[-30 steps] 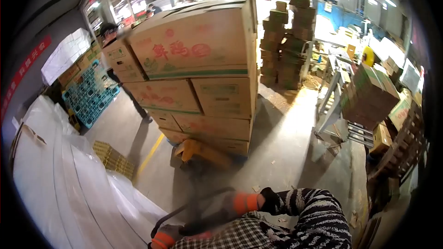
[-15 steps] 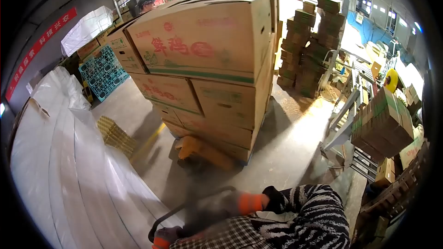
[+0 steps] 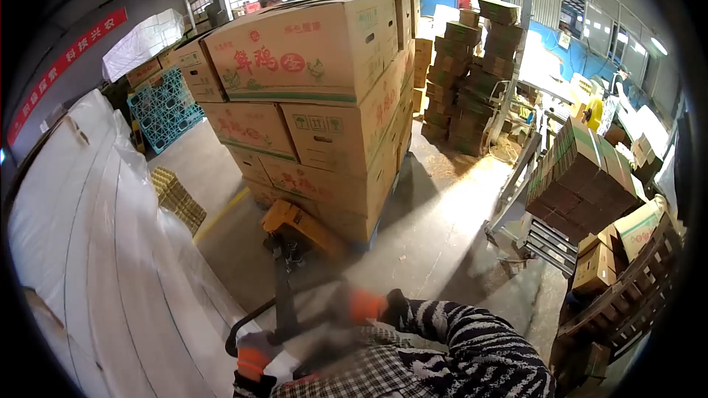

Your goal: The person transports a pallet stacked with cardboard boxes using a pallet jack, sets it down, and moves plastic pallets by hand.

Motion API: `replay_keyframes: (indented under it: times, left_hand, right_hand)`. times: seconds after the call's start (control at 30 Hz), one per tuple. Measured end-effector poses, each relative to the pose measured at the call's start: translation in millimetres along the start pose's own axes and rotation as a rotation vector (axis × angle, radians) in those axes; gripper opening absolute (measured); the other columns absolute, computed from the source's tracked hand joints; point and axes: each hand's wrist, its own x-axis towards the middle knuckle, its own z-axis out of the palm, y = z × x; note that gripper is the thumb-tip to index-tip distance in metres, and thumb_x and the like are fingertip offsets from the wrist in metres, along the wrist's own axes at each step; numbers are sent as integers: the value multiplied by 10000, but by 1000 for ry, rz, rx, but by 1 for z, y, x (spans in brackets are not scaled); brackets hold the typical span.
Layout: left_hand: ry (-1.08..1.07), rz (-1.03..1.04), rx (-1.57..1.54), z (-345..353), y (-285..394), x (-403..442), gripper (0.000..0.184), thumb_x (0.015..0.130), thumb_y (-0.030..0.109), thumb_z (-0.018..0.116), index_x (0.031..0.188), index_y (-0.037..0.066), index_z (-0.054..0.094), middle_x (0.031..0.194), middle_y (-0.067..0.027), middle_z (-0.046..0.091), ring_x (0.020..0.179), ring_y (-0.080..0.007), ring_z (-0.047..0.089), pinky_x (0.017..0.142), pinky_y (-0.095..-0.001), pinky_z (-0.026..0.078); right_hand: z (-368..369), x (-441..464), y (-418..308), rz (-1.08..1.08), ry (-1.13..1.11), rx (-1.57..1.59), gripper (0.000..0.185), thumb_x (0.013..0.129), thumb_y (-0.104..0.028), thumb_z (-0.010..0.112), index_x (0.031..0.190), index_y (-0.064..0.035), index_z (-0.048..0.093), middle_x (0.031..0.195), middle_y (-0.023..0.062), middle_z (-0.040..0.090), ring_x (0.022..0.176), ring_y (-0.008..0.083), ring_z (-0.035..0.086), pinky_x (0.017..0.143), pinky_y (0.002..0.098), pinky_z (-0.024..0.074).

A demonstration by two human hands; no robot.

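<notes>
My left hand (image 3: 259,343), in a grey glove with an orange cuff, is closed round the left side of the black pallet jack handle (image 3: 247,318). At the right side of that handle is my right hand (image 3: 338,308), also gloved; it is blurred, but it appears wrapped round the grip. Beyond the handle sits the yellow-orange body of the pallet jack (image 3: 306,227). Its load is a tall stack of cardboard cartons (image 3: 287,51) with red and green print, standing on a blue pallet (image 3: 372,232).
White plastic-wrapped material (image 3: 96,250) lines the left side. Egg trays (image 3: 177,199) and a teal plastic pallet (image 3: 166,110) stand beyond it. On the right are a roller conveyor (image 3: 549,243), bundled flat cartons (image 3: 579,184) and stacked boxes (image 3: 450,81). Other people are partly visible behind the load.
The carton stack and pallet jack have shifted left in view and turned, showing more of the stack's right side. Both hands remain at the handle, and my left forearm has come into view.
</notes>
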Motion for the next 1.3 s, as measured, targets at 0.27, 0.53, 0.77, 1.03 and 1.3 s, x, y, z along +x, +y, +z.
replay_keyframes:
  times: [0.27, 0.53, 0.77, 1.03, 1.3]
  left_hand:
    - [-12, -126, 121, 42, 44, -41, 361, 731, 470, 632, 864, 147, 722, 828, -134, 700, 825, -318, 675, 724, -424, 530]
    - [-67, -166, 87, 88, 102, -73, 377, 753, 456, 610, 909, 133, 724, 862, -143, 701, 855, -345, 666, 768, -433, 526]
    - [-198, -134, 14, 96, 158, -113, 509, 717, 565, 649, 978, 132, 704, 923, -111, 702, 889, -311, 657, 793, -417, 517]
    - [-193, 126, -35, 50, 196, -160, 390, 855, 480, 539, 996, 151, 694, 970, -113, 700, 914, -338, 656, 792, -416, 514]
    - [-471, 242, -118, -61, 152, -165, 509, 827, 530, 632, 1082, 90, 640, 945, -130, 689, 909, -288, 642, 785, -388, 483]
  right_hand:
    - [26, -51, -9, -8, 196, -64, 211, 686, -257, 607, 860, -160, 676, 753, 87, 655, 754, 294, 643, 789, 418, 497]
    - [51, -113, 12, 3, 85, -168, 187, 723, -255, 614, 882, -171, 663, 751, 59, 644, 780, 263, 632, 779, 389, 483]
    - [41, -187, 23, -62, 71, -93, 254, 748, -255, 615, 979, -151, 643, 857, 81, 637, 917, 275, 607, 777, 414, 481]
    - [72, -207, 47, -249, 26, 140, 355, 749, -350, 648, 1018, -119, 623, 881, 141, 653, 866, 327, 628, 742, 453, 509]
    - [-62, -209, -65, -157, -59, 194, 410, 791, -480, 638, 788, -72, 682, 780, 155, 670, 745, 364, 635, 647, 446, 479]
